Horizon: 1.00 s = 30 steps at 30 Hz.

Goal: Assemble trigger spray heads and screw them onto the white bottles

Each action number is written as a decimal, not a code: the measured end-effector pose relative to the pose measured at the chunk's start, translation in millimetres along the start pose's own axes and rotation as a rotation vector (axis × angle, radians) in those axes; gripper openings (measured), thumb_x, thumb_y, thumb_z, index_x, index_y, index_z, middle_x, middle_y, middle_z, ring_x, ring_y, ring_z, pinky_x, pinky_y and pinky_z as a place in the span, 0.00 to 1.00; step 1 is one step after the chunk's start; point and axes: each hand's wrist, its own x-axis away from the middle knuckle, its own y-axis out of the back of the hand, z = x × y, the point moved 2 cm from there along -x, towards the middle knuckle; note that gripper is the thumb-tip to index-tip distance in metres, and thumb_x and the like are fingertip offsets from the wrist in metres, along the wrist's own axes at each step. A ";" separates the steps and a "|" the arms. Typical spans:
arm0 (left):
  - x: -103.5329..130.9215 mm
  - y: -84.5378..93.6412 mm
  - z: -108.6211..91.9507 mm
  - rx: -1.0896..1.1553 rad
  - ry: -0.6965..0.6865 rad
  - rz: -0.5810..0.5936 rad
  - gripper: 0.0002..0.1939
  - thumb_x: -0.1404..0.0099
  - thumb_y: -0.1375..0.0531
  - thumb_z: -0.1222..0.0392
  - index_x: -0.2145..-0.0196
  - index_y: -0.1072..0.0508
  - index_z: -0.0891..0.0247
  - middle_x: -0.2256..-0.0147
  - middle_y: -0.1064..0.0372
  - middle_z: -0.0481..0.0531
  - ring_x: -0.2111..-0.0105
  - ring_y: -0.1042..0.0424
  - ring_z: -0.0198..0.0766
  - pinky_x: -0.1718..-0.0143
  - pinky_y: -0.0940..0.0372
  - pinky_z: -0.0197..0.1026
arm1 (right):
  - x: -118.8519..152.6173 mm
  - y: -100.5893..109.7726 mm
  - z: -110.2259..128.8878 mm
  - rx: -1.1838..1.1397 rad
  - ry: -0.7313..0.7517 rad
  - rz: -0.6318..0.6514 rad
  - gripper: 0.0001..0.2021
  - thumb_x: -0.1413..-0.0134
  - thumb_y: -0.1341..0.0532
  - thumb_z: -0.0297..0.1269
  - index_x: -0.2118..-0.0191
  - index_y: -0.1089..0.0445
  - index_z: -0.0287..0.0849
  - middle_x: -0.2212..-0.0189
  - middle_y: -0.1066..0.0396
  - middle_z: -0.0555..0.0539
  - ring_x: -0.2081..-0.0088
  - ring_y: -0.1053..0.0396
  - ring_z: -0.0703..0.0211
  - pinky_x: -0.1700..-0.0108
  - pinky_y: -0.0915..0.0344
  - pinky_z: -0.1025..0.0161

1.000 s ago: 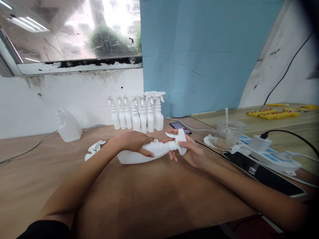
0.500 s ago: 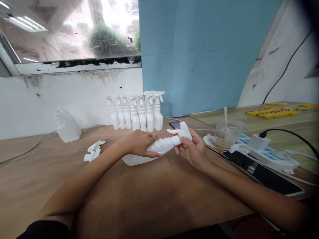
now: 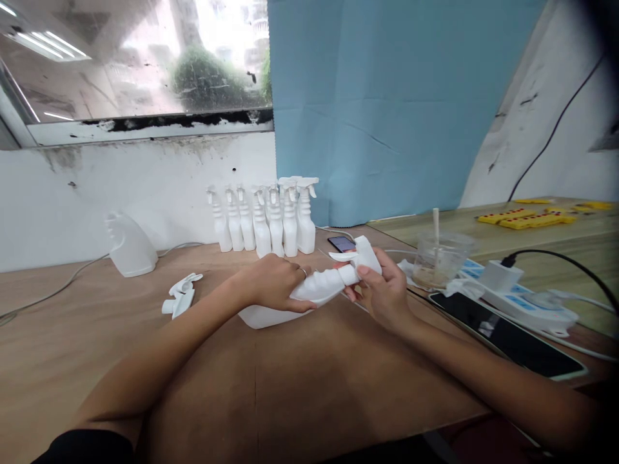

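Observation:
A white spray bottle [image 3: 325, 287] lies tilted above the brown table, its base to the left and its neck to the right. My left hand [image 3: 273, 281] wraps over the body from above, thumb along the near side. At the neck, the fingers of my right hand [image 3: 387, 290] close around the white trigger sprayer head [image 3: 368, 256], which sits on the bottle's mouth. Its trigger points left. Left of my forearm, a loose trigger sprayer head [image 3: 182, 295] rests on the table. Farther back stands a white bottle without a head [image 3: 129, 246].
Several white spray bottles [image 3: 275, 222] with heads stand by the wall. A small phone [image 3: 341, 243] lies behind my right hand. To the right are a plastic cup [image 3: 438, 258] with a straw, a power strip [image 3: 536, 306], a large phone [image 3: 503, 335] and cables.
Both hands and the spray bottle have shifted slightly to the right. The sprayer head stays at the bottle's neck in my right hand's grip.

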 end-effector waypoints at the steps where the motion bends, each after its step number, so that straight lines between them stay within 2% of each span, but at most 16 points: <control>1: 0.0 -0.2 0.1 -0.001 -0.001 -0.003 0.27 0.36 0.51 0.37 0.64 0.30 0.67 0.74 0.30 0.53 0.79 0.33 0.38 0.77 0.48 0.40 | 0.1 0.0 0.2 -0.003 0.001 0.001 0.09 0.47 0.39 0.40 0.60 0.35 0.46 0.71 0.27 0.50 0.85 0.38 0.67 0.84 0.45 0.68; 16: -0.4 -0.8 -1.7 -0.014 -0.009 -0.036 0.27 0.36 0.51 0.37 0.63 0.29 0.66 0.75 0.30 0.52 0.79 0.32 0.39 0.79 0.51 0.40 | 1.2 1.5 -0.4 -0.001 0.018 -0.017 0.08 0.47 0.39 0.40 0.64 0.38 0.45 0.71 0.28 0.51 0.86 0.39 0.67 0.85 0.46 0.68; 30: -0.7 -1.1 -3.5 -0.023 -0.002 -0.027 0.27 0.36 0.51 0.37 0.61 0.30 0.66 0.74 0.29 0.53 0.78 0.32 0.39 0.78 0.49 0.40 | 1.3 -0.1 1.8 -0.011 -0.011 -0.030 0.10 0.49 0.38 0.40 0.63 0.38 0.44 0.73 0.28 0.51 0.87 0.39 0.67 0.86 0.46 0.69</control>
